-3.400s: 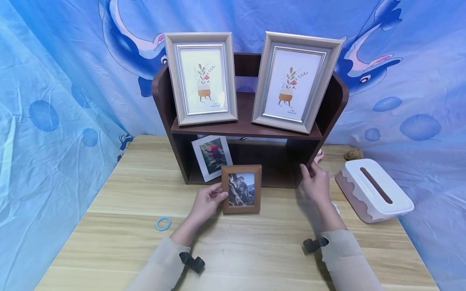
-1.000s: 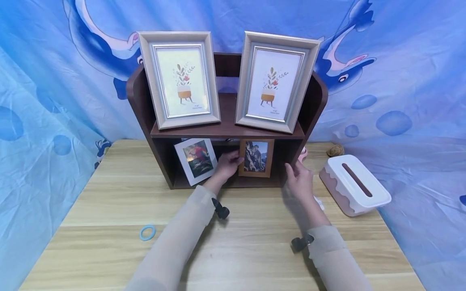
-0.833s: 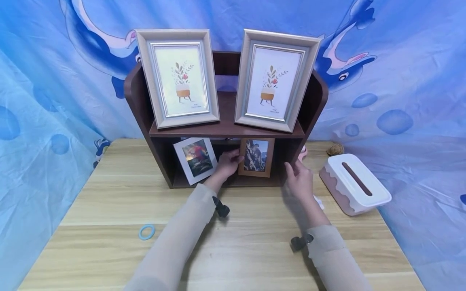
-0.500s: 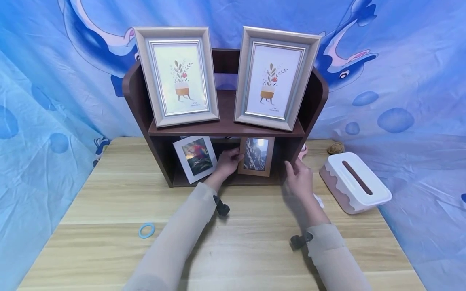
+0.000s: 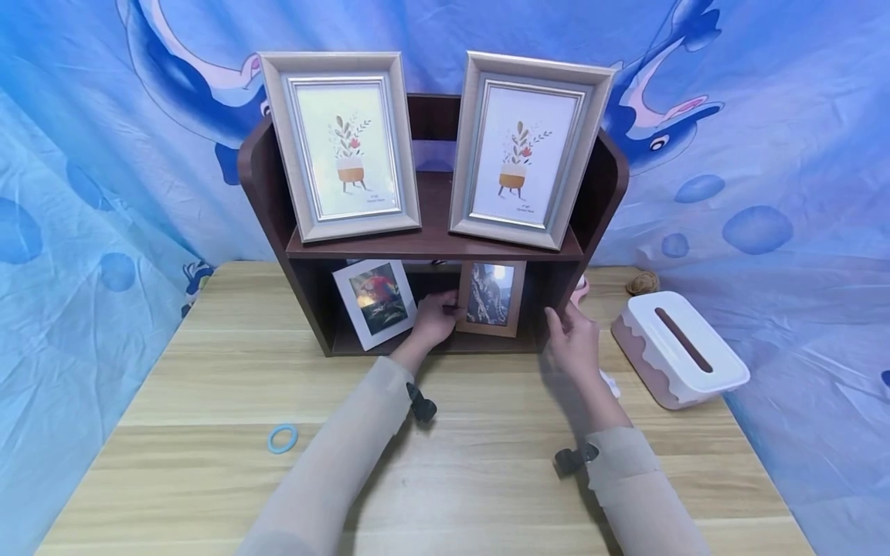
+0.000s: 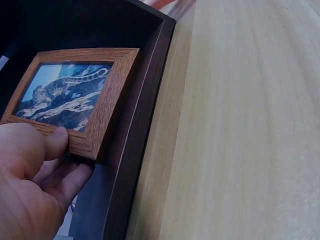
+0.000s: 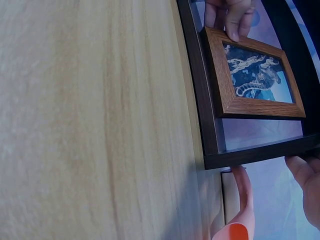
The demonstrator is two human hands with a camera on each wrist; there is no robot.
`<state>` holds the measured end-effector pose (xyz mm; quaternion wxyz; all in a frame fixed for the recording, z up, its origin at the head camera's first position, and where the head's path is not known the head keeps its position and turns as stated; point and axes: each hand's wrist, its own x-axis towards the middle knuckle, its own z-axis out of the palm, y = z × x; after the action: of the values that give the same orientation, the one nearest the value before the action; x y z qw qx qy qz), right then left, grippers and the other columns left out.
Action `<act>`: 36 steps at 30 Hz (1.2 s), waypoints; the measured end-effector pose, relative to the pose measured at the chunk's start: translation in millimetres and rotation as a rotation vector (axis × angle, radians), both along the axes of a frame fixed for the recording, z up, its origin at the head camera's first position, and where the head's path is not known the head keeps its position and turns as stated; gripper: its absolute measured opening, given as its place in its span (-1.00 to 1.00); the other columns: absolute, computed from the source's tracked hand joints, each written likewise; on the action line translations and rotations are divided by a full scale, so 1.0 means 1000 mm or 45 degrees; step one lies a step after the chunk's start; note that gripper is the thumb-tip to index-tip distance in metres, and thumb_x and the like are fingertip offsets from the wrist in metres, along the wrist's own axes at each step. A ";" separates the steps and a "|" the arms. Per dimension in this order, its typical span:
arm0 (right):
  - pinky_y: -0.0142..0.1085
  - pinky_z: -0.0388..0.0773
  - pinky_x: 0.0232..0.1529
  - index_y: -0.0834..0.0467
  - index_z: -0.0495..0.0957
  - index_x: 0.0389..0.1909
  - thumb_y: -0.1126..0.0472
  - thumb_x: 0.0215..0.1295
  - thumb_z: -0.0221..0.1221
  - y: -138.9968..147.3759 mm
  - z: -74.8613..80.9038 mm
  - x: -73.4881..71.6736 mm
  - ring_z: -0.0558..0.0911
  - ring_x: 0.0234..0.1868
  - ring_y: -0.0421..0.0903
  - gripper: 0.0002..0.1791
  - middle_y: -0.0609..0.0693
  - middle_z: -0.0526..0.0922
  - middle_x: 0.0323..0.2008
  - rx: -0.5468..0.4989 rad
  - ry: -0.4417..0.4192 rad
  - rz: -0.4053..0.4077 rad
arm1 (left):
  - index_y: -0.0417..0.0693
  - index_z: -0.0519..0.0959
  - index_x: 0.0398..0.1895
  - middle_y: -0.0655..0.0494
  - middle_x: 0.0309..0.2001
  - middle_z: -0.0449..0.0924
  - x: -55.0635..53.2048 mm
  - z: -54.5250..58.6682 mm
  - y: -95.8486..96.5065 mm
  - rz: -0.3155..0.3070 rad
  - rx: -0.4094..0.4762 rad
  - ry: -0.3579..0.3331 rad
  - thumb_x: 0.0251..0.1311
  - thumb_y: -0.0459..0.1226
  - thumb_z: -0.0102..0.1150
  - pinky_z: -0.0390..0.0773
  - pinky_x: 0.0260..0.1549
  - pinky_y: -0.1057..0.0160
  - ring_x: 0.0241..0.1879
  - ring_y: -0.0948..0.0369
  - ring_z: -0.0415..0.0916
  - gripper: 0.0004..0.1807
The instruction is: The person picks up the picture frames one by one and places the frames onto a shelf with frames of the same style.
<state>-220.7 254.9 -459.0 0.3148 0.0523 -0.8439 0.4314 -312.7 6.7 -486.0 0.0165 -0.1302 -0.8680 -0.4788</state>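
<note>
My left hand (image 5: 433,320) reaches into the lower compartment of a dark brown shelf (image 5: 434,245). It pinches the left edge of a brown wooden picture frame (image 5: 520,297), thumb on the front and fingers behind, as the left wrist view shows. The frame holds a leopard photo and leans back at the right of the compartment. To its left stands a white picture frame (image 5: 354,305) with a parrot photo. Beside the shelf's right side panel, my right hand (image 5: 577,340) rests with fingertips at the panel's front edge; its farther fingers are partly hidden.
Two large silver-beige picture frames, a left one (image 5: 271,85) and a right one (image 5: 601,89), lean on the upper shelf. A tissue box (image 5: 723,359), a twine ball (image 5: 643,283) and a pink object (image 5: 580,289) lie to the right. A blue ring (image 5: 272,442) lies front left.
My left hand has carried the brown picture frame from in front of the shelf back and into the lower compartment's right part. There it has tilted slightly. The right hand stays at the side panel.
</note>
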 end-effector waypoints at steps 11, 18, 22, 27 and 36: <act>-0.02 0.70 -0.21 0.36 0.65 -0.08 0.36 0.40 0.23 0.005 -0.006 -0.002 0.76 -0.20 0.27 -0.83 0.33 0.71 -0.11 -0.016 -0.002 -0.037 | -0.31 0.55 0.24 -0.20 0.15 0.63 0.024 0.001 -0.004 -0.028 -0.041 0.247 0.32 -0.28 0.30 0.52 0.21 0.03 0.17 -0.07 0.56 -0.53; -0.03 0.70 -0.19 0.36 0.65 -0.10 0.35 0.40 0.22 0.007 -0.005 -0.004 0.76 -0.19 0.27 -0.84 0.34 0.71 -0.12 -0.011 0.016 -0.033 | -0.26 0.49 0.33 -0.19 0.29 0.51 0.043 0.016 -0.025 -0.090 -0.088 0.294 0.33 -0.27 0.30 0.37 0.35 0.00 0.32 -0.10 0.43 -0.46; -0.01 0.70 -0.22 0.37 0.64 -0.13 0.36 0.39 0.23 0.008 -0.007 -0.005 0.76 -0.22 0.26 -0.86 0.34 0.73 -0.16 -0.003 0.040 -0.056 | -0.23 0.48 0.35 -0.18 0.31 0.50 0.053 0.021 -0.040 -0.103 -0.159 0.354 0.33 -0.27 0.29 0.37 0.34 -0.03 0.31 -0.11 0.43 -0.46; 0.05 0.70 -0.16 0.37 0.63 -0.09 0.35 0.40 0.23 0.009 -0.007 -0.003 0.75 -0.17 0.28 -0.83 0.36 0.72 -0.14 -0.005 -0.008 -0.054 | -0.23 0.47 0.35 -0.20 0.30 0.50 0.063 0.026 -0.058 -0.092 -0.264 0.422 0.34 -0.26 0.29 0.39 0.32 -0.06 0.30 -0.11 0.44 -0.46; 0.14 0.59 -0.11 0.30 0.64 -0.02 0.20 0.34 0.27 0.006 0.005 0.031 0.72 -0.13 0.26 -0.71 0.29 0.74 -0.17 0.233 0.092 -0.216 | -0.22 0.53 0.29 -0.17 0.32 0.48 0.086 0.029 -0.091 -0.037 -0.447 0.588 0.27 -0.17 0.35 0.37 0.32 -0.14 0.36 -0.14 0.35 -0.43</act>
<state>-190.0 261.1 -453.6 0.3741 0.0248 -0.8693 0.3223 -226.4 -84.1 -457.4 0.1840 -0.2492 -0.9089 -0.2791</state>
